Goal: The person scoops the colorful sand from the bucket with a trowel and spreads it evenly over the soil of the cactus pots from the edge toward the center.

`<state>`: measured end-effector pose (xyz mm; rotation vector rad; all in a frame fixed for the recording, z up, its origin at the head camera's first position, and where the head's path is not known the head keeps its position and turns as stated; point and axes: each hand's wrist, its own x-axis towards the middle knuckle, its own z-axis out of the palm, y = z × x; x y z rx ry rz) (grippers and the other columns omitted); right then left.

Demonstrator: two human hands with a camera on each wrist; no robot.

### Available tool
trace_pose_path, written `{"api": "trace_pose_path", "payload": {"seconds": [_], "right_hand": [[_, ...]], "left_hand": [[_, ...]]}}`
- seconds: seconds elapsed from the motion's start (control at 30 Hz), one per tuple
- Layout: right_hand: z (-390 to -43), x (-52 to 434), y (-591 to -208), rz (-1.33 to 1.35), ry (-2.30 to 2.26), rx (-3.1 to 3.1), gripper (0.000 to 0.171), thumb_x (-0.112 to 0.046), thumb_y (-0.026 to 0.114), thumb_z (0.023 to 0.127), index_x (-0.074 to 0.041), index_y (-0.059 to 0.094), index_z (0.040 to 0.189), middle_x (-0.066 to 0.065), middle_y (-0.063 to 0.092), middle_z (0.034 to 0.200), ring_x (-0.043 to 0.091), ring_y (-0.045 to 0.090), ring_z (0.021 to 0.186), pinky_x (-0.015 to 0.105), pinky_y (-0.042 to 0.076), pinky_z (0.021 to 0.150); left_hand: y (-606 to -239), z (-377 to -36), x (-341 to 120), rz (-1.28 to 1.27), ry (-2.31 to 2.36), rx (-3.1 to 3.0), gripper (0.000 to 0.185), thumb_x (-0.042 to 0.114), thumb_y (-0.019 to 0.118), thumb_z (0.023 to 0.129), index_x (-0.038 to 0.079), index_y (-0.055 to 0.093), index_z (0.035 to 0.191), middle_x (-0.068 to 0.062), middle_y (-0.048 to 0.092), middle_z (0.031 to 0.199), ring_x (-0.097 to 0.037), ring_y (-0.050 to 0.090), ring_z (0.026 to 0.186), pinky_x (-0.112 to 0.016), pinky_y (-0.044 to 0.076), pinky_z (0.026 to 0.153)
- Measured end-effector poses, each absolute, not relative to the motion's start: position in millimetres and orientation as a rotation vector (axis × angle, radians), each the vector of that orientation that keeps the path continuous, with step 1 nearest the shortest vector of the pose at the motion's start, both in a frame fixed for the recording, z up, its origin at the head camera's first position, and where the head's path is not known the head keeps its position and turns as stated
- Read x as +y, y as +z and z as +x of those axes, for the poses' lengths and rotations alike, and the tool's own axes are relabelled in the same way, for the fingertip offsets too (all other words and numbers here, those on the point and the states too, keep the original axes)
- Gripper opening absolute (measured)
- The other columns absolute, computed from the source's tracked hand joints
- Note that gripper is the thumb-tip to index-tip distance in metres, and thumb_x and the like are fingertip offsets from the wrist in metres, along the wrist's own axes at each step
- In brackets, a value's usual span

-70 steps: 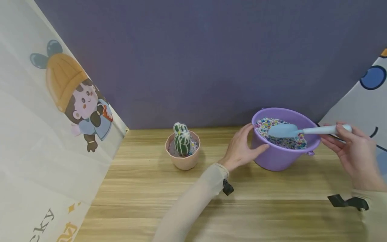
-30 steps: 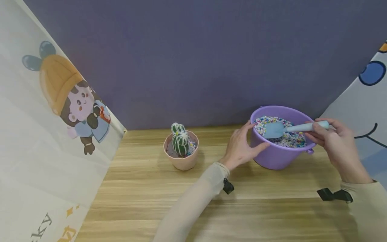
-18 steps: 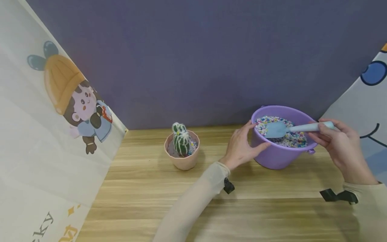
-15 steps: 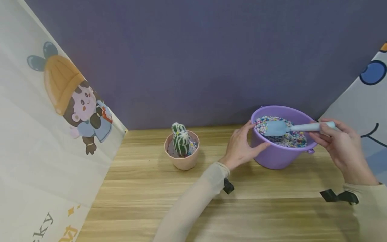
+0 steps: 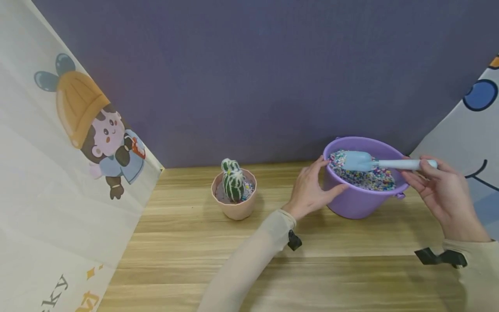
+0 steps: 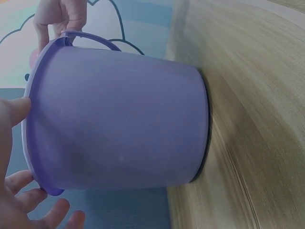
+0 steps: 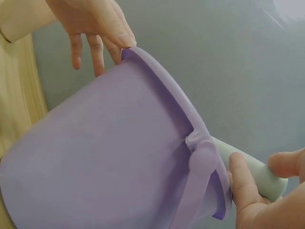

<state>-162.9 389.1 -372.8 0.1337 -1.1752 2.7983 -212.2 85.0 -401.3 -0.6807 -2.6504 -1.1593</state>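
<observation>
A purple bucket (image 5: 352,203) stands at the table's back right, filled with small coloured beads (image 5: 368,177). My left hand (image 5: 319,182) cups its left wall, thumb along the front and fingertips at the rim. My right hand (image 5: 425,173) pinches the pale handle of a light blue scoop (image 5: 356,160), whose blade lies on the beads at the far left inside. In the left wrist view the bucket (image 6: 119,124) fills the frame, my thumb (image 6: 14,109) at its rim. In the right wrist view my fingers (image 7: 243,186) grip the scoop handle (image 7: 267,183) beside the bucket (image 7: 105,162).
A pink pot (image 5: 235,208) holding a green striped cactus (image 5: 233,182) stands left of the bucket. Printed cartoon panels rise at the left (image 5: 70,143) and right (image 5: 471,125), with a dark wall behind. Bare wooden table (image 5: 273,268) spreads in front.
The scoop blade slid left across the beads, then rose a little toward the far rim. My right hand drifted slightly right. The left hand and bucket stayed put.
</observation>
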Motion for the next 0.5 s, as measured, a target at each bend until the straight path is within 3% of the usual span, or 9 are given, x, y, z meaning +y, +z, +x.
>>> {"api": "trace_pose_path", "payload": {"seconds": [0.5], "right_hand": [[-157.0,390.6,-369.1,0.095,2.812,-1.078,0.018,-0.002,0.043,0.112,0.003,0.059,0.117,0.017,0.072,0.110,0.034,0.080,0.096,0.037,0.067,0.089]], "left_hand": [[-399.2,-211.2,83.2,-0.684,-1.177,-2.662,0.088,0.065,0.074,0.090,0.020,0.046,0.160,0.003,0.037,0.174,-0.024,0.046,0.153,-0.049,0.044,0.123]]}}
